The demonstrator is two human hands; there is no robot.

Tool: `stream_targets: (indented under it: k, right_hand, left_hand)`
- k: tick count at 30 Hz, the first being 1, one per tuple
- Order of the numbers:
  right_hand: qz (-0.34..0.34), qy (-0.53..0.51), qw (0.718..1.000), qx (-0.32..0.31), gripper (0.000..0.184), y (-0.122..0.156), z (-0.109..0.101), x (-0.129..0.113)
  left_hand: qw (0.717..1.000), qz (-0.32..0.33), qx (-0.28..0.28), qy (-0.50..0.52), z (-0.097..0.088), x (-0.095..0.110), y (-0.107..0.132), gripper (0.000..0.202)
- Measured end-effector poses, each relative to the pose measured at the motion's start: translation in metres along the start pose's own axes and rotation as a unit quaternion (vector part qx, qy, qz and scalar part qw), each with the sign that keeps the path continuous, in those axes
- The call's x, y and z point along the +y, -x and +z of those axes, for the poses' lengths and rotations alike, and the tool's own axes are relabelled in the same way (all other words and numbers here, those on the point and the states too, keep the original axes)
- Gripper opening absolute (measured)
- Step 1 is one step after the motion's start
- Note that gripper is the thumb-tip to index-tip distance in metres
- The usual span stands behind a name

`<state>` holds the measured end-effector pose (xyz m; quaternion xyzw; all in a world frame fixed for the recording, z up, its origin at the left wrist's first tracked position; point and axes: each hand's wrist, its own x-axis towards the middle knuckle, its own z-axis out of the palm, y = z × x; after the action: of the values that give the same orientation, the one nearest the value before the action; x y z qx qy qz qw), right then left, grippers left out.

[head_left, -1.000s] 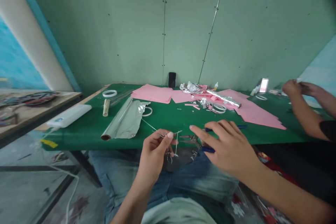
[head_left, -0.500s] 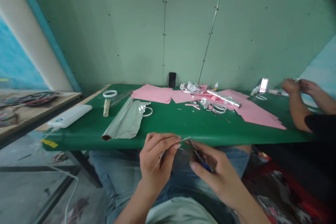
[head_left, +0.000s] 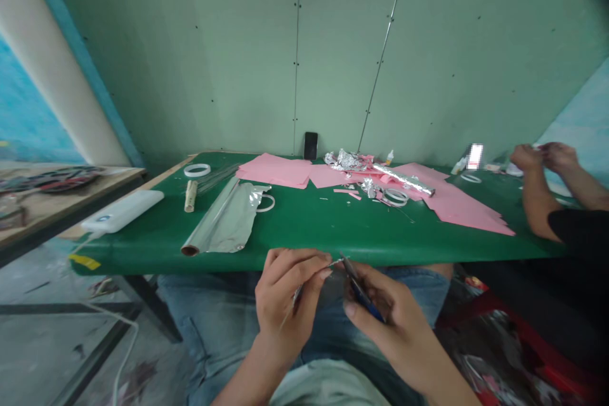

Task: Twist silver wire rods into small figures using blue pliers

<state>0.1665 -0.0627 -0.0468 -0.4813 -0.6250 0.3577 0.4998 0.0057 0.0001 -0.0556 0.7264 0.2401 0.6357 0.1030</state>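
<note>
Left hand (head_left: 285, 295) pinches foil strip (head_left: 335, 262) (silvery); right hand (head_left: 386, 318) grips blue-handled tool (head_left: 360, 290).

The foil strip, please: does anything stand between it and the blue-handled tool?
Nothing visible does: the blue-handled tool in the right hand has its tip right beside the foil strip that the left hand pinches.

Craft workshop: foil roll (head_left: 216, 222), pink paper (head_left: 276, 171).

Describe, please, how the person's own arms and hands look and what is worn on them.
The left hand and right hand are bare: no gloves, rings or watch show. Both forearms are uncovered, no sleeve in view. Below them are blue jeans and a pale shirt.
</note>
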Motion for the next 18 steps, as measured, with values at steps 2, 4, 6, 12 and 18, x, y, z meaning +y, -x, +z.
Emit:
stream_targets:
  k: [2, 4, 6, 12, 18]
  right_hand:
    - [0.0, 0.001, 1.0, 0.003, 0.041, -0.0004, 0.0004, 0.0008]
    - [0.004, 0.004, 1.0, 0.005, 0.041, -0.001, 0.0011, 0.0016]
    - [0.011, 0.002, 1.0, 0.006, 0.04, -0.0013, 0.0022, 0.0022]
    - [-0.005, -0.034, 0.999, -0.017, 0.04, -0.0005, 0.0051, 0.0004]
    - [-0.005, -0.062, 0.998, -0.028, 0.04, -0.0006, 0.0057, -0.0045]
  left_hand:
    - [1.0, -0.004, 0.005, -0.001, 0.0004, 0.0004, -0.0006, 0.023]
    - [1.0, -0.004, 0.007, -0.004, 0.0007, 0.0004, -0.0014, 0.024]
    - [1.0, 0.001, 0.004, -0.009, 0.0008, 0.0001, -0.0021, 0.024]
    - [1.0, 0.007, 0.0, -0.02, 0.0001, 0.0001, -0.0012, 0.024]
    - [1.0, 0.008, 0.006, -0.018, 0.0003, 0.0003, 0.0004, 0.024]
